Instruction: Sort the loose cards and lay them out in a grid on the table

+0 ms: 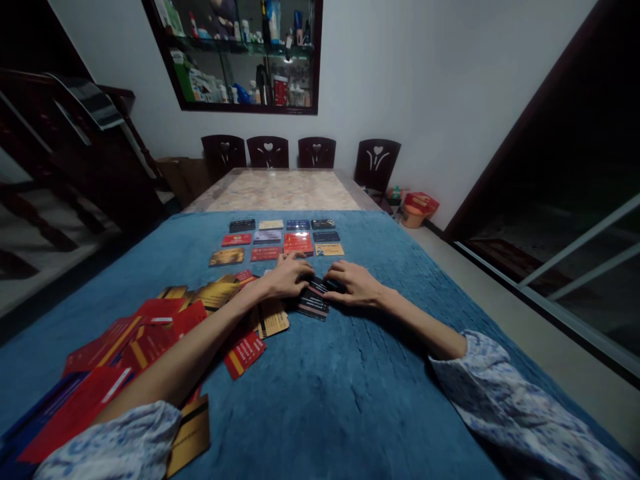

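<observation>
Several black cards (314,308) with pale print and a stripe lie fanned on the blue cloth between my two hands. My left hand (290,277) rests at their left side, its fingers curled over the edge. From the right, my right hand (356,284) grips the cards' other side with bent fingers and thumb. Part of the cards is hidden beneath the fingers. Close to my left wrist lies a gold card (274,319); a red card (245,355) with a yellow stripe is nearer to me.
Beyond my hands, small card stacks stand in rows, including a red stack (299,244) and a gold one (227,257). A loose pile of red cards (160,323) spreads under my left forearm. The blue cloth (350,400) covers the near table; chairs (317,152) stand at the far end.
</observation>
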The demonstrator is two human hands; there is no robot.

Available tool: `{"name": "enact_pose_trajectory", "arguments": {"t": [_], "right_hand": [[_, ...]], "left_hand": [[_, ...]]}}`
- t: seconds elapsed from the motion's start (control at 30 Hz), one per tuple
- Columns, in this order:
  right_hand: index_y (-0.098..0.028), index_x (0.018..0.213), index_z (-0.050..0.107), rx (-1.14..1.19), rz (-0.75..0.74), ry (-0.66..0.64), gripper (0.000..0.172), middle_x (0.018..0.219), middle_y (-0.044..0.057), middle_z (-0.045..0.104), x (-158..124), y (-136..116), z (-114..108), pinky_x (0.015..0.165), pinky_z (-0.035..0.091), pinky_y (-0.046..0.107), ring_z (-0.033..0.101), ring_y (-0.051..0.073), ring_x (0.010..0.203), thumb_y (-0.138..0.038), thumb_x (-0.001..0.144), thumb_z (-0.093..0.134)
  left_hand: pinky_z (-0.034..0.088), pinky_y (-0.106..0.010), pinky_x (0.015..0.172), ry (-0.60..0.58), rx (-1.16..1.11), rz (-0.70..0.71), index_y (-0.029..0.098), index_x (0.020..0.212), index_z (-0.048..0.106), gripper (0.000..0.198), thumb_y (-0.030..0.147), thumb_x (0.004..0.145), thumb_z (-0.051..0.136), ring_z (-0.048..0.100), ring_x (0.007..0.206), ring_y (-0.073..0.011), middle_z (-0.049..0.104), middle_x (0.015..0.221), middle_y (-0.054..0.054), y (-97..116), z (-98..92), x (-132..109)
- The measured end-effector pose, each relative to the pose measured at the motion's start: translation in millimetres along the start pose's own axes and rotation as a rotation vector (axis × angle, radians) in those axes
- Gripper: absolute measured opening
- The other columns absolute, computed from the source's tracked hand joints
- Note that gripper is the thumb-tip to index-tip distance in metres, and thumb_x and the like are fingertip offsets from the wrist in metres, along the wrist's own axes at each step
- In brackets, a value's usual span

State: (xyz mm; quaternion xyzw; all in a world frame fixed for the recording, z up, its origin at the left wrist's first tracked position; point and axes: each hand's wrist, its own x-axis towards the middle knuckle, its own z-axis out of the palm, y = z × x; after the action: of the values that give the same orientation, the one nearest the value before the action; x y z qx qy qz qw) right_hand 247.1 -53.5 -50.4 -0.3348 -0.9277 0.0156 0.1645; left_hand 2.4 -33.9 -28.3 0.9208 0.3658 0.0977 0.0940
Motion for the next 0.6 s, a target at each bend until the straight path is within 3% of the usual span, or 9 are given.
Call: {"name": "enact_pose_trajectory", "arguments": {"t": [0.27, 0.6], "right_hand": [[-0.020, 0.110, 0.072, 0.026, -0.015, -0.038, 0.041, 0.103, 0.011, 0.066, 0.7, -3.1, -2.4, 0.081, 0.046, 0.039, 0.057, 0.025, 0.092, -0.055, 0.090, 0.065], [-0.018, 0.109, 0.072, 0.041, 0.000, -0.092, 0.043, 0.105, 0.011, 0.065, 0.7, -7.7, -9.9, 0.082, 0.048, 0.040, 0.058, 0.026, 0.095, -0.055, 0.087, 0.067]], "left_hand": [[0.035, -0.052, 0.104, -0.112, -0.013, 0.027, 0.025, 0.117, 0.073, 0.037, 0.022, 0.082, 0.064, 0.039, 0.134, -0.0343, 0.067, 0.133, -0.008, 1.7, -6.0, -2.1], [0.032, -0.049, 0.103, -0.122, 0.013, 0.099, 0.026, 0.119, 0.072, 0.034, 0.024, 0.086, 0.063, 0.040, 0.129, -0.0317, 0.067, 0.128, -0.009, -1.5, -5.9, -1.8]]}}
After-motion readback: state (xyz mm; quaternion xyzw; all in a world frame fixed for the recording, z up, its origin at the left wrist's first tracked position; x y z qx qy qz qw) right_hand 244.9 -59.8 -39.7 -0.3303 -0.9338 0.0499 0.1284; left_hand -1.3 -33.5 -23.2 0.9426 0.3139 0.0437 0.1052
